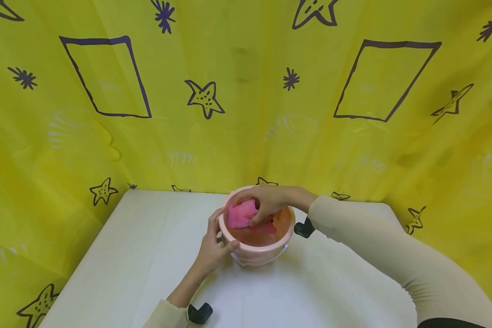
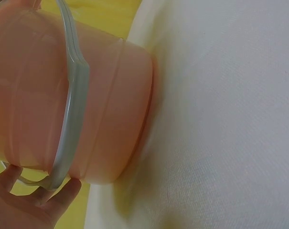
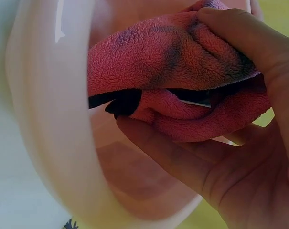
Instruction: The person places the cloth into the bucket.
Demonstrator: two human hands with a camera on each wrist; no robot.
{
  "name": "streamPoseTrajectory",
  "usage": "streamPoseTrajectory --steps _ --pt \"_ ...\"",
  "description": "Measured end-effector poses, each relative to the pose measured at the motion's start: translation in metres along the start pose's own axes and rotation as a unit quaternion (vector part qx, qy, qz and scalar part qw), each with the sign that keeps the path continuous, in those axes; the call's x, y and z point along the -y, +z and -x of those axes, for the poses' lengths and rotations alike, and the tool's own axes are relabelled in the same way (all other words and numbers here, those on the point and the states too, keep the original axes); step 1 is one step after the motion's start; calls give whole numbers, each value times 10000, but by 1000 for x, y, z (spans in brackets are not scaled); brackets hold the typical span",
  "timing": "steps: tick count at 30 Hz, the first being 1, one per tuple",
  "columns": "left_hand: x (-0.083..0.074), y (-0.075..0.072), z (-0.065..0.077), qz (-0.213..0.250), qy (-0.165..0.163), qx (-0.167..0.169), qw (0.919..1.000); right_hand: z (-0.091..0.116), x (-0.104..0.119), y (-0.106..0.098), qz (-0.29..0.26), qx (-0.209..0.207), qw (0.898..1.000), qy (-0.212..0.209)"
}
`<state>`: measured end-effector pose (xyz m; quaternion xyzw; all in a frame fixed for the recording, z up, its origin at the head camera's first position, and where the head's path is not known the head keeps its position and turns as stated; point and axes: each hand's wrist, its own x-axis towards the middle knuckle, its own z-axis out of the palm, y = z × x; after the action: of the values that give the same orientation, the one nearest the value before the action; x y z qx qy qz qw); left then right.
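A light pink bucket with a pale handle stands upright on the white table. My left hand holds its left side, thumb at the rim; the left wrist view shows fingers against the outer wall beside the handle. Over the bucket's opening, my right hand grips a bunched pink cloth. In the right wrist view the fluffy cloth has dark patches and a black edge, pinched between thumb and fingers. Whether the bucket holds water, I cannot tell.
The white tabletop spreads around the bucket. Behind it and at both sides hangs a yellow curtain with drawn stars and frames. A black device is strapped at the left wrist, another black device at the right.
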<state>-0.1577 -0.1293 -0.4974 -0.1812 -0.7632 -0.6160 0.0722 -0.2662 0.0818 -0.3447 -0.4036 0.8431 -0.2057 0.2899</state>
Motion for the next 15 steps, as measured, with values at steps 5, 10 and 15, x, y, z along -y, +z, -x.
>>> streamPoseTrajectory --steps 5,10,15 --pt "1 1 0 0 -50 -5 10000 -2 0 2 -121 73 9999 25" --pt "1 0 0 -33 -2 -2 10000 -4 -1 3 -99 124 9999 7" --pt "0 0 0 -89 33 -15 10000 -5 -1 3 -137 132 9998 21"
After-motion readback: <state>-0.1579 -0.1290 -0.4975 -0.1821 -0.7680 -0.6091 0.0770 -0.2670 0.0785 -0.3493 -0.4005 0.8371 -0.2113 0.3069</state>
